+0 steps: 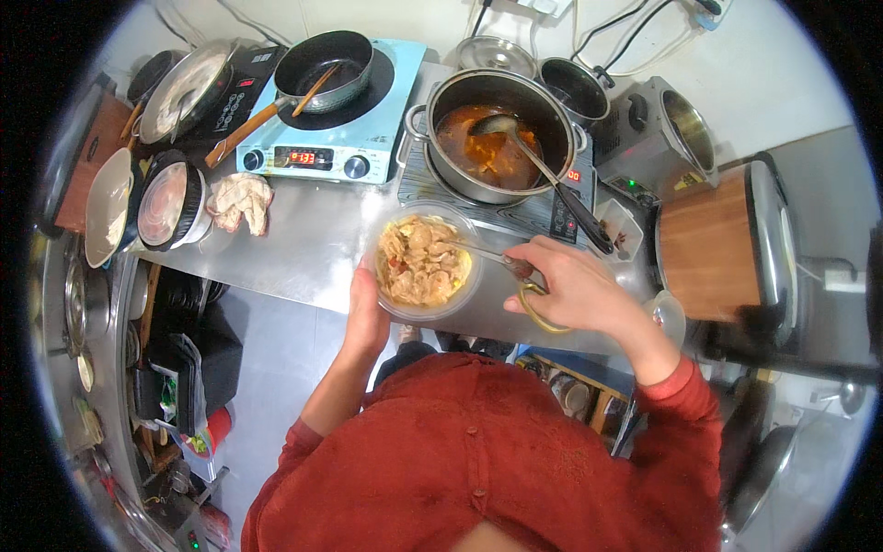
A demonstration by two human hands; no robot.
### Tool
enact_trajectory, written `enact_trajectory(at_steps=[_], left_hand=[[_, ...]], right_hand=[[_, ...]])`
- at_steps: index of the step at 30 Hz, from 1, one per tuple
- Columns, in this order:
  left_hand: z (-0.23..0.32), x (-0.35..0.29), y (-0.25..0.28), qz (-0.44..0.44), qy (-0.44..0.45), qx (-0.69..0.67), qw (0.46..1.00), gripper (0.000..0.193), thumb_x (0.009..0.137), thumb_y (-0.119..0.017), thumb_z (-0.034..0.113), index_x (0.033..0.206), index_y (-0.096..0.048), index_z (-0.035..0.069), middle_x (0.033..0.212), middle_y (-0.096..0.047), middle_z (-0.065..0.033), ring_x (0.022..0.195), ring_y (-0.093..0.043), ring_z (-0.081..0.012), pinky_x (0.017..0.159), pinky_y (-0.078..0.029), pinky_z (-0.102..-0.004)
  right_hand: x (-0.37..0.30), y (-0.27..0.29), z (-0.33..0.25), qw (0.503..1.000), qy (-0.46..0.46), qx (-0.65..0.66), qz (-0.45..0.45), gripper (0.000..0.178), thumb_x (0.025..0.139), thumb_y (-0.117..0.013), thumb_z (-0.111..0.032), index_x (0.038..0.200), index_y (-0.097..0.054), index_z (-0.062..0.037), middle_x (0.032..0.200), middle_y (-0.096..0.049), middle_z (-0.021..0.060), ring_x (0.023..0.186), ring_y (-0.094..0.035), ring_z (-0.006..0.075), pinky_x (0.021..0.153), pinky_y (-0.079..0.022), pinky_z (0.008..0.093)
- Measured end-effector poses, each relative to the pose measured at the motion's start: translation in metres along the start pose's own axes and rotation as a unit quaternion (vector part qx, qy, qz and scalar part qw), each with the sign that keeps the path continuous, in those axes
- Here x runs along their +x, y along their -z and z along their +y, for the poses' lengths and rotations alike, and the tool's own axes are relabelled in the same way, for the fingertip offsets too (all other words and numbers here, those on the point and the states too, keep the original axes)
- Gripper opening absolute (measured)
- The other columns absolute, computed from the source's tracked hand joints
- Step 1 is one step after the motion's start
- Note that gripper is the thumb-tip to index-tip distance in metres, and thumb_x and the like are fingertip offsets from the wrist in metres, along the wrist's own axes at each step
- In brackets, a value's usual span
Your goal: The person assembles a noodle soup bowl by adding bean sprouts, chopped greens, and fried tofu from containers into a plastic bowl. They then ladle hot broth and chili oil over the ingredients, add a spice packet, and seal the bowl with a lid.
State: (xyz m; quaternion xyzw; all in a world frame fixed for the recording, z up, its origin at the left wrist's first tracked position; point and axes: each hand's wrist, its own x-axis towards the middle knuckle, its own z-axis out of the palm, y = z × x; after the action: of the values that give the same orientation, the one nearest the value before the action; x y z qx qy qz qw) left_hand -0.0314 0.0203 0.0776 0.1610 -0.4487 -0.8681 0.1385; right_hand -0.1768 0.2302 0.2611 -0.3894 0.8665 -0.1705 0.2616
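A clear round plastic bowl (pixel 471 293) stands at the counter's front edge, filled with pale brown pieces that look like cooked meat (pixel 421 262). Against its left side rests my left hand (pixel 366 308), gripping the bowl with the fingers partly hidden. Scissors (pixel 480 249) reach over the bowl's right rim, their blades at the food. Wrapped around their yellowish handles is my right hand (pixel 575 285). Just behind, a large steel pot (pixel 476 191) of reddish-brown soup holds a ladle (pixel 575 212), its black handle leaning out toward the right.
The pot sits on a dark induction cooker (pixel 563 221). A blue cooker (pixel 372 166) at back left bears a black pan (pixel 345 92) with chopsticks. Nearby are a crumpled cloth (pixel 241 202), stacked lidded bowls (pixel 166 204), a small clear container (pixel 621 230) and a wood-sided appliance (pixel 704 248).
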Motion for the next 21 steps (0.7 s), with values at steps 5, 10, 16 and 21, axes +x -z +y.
enact_trajectory(at_steps=[5,10,16,21], left_hand=[[-0.009,0.001,-0.004,-0.004,0.000,-0.014,1.000,0.092,0.092,-0.047,0.069,0.147,-0.030,-0.003,0.145,-0.044,-0.0145,0.134,-0.044,-0.0234,0.112,-0.035,-0.0384],[-0.010,0.005,-0.006,0.010,-0.003,-0.014,1.000,0.094,0.090,-0.048,0.070,0.147,-0.030,-0.003,0.144,-0.045,-0.0146,0.133,-0.044,-0.0236,0.112,-0.036,-0.0388],[-0.006,0.004,-0.009,0.003,0.001,-0.009,1.000,0.093,0.091,-0.049,0.069,0.147,-0.030,-0.002,0.144,-0.045,-0.0149,0.133,-0.045,-0.0243,0.111,-0.036,-0.0391],[-0.007,0.005,-0.012,0.004,-0.007,-0.028,1.000,0.090,0.093,-0.048,0.067,0.147,-0.030,-0.002,0.144,-0.044,-0.0152,0.133,-0.044,-0.0245,0.112,-0.036,-0.0393]], right_hand=[[0.006,-0.001,0.002,0.998,-0.012,-0.056,-0.027,0.056,0.077,-0.076,-0.046,0.113,-0.063,-0.0045,0.103,-0.065,0.0172,0.096,-0.065,0.0379,0.079,-0.051,0.0457],[0.009,0.003,0.011,0.995,0.009,-0.064,-0.071,0.055,0.077,-0.076,-0.051,0.102,-0.065,-0.0042,0.089,-0.067,0.0168,0.090,-0.065,0.0392,0.075,-0.050,0.0476],[0.020,0.002,0.014,0.996,0.002,-0.022,-0.083,0.053,0.076,-0.076,-0.051,0.096,-0.066,-0.0027,0.084,-0.067,0.0178,0.086,-0.066,0.0405,0.073,-0.050,0.0475],[0.020,0.005,0.015,0.994,0.037,-0.043,-0.089,0.046,0.077,-0.078,-0.041,0.094,-0.065,-0.0002,0.083,-0.066,0.0220,0.087,-0.065,0.0429,0.075,-0.050,0.0493]])
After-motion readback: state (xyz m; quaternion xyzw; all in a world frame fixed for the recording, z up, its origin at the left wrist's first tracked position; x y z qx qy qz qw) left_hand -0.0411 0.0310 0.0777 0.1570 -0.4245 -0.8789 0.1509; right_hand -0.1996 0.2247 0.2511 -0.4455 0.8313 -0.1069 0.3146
